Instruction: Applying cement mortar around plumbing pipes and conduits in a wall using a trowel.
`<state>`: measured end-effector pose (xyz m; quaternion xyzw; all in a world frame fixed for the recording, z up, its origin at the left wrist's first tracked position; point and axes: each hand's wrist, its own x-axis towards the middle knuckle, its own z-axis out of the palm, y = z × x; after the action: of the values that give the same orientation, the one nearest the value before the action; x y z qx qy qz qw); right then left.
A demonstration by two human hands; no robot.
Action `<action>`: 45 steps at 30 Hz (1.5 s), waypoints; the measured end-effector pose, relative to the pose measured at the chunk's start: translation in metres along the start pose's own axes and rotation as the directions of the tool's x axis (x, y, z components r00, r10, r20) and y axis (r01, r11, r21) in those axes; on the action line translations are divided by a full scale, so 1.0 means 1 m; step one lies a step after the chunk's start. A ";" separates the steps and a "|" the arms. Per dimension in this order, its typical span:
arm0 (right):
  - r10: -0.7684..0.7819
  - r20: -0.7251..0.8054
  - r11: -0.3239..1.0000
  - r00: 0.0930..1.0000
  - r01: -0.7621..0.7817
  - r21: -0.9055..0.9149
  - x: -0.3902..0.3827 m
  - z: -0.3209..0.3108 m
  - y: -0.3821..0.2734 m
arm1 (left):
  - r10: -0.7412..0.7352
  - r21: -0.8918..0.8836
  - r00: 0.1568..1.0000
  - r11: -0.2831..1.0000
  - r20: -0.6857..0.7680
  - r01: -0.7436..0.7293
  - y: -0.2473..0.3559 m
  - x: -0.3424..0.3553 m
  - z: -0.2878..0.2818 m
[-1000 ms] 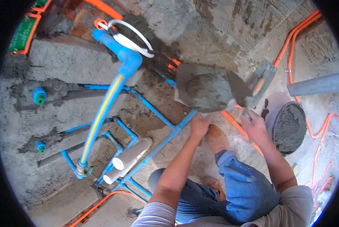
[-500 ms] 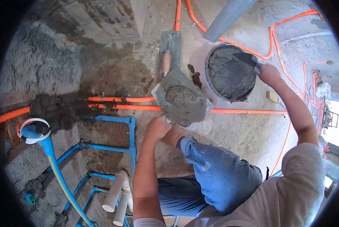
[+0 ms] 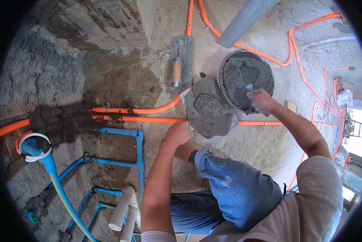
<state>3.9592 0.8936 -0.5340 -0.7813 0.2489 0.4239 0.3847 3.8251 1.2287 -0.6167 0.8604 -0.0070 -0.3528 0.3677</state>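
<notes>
My left hand (image 3: 180, 133) grips a square board (image 3: 208, 109) heaped with wet grey mortar, held over the orange conduits. My right hand (image 3: 261, 101) is closed on a trowel (image 3: 249, 87), whose blade is down in the mortar in a round bucket (image 3: 245, 70) just beyond the board; most of the blade is hidden. A rectangular steel float (image 3: 185, 52) with a wooden handle (image 3: 176, 69) lies on the floor beside the board and bucket.
Orange conduits (image 3: 136, 119) cross the floor and climb nearby surfaces. Blue pipes (image 3: 139, 141), white pipes (image 3: 121, 205) and an upright blue pipe with a white loop (image 3: 49, 164) are at left. A grey pipe (image 3: 245, 20) lies beyond the bucket. Rough mortared wall (image 3: 43, 72) is at upper left.
The view has swung toward the bucket since a second ago. In the last half second my left hand moved the board rightward toward the bucket, and my right hand lowered the trowel deeper into the mortar.
</notes>
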 end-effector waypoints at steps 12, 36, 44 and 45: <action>-0.129 -0.002 0.823 0.992 0.108 0.558 -0.036 0.058 0.018 | -0.022 -0.038 0.999 0.999 0.049 0.024 0.001 0.002 -0.024; -0.419 0.167 0.772 0.893 0.253 0.583 0.091 0.211 -0.131 | -0.343 -0.568 0.788 0.823 -0.511 -0.009 -0.088 -0.117 0.053; -0.568 -0.204 0.600 0.798 0.570 0.561 0.130 0.196 -0.165 | -0.511 -0.623 0.627 0.780 -0.588 0.052 -0.090 -0.146 0.050; -0.525 -0.202 0.619 0.827 0.534 0.576 0.128 0.199 -0.175 | -0.547 -0.654 0.599 0.754 -0.584 0.051 -0.095 -0.152 0.054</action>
<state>4.0561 1.1487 -0.6437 -0.6551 0.1332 0.1826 0.7210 3.6545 1.3055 -0.6119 0.7593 0.4047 -0.0110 0.5094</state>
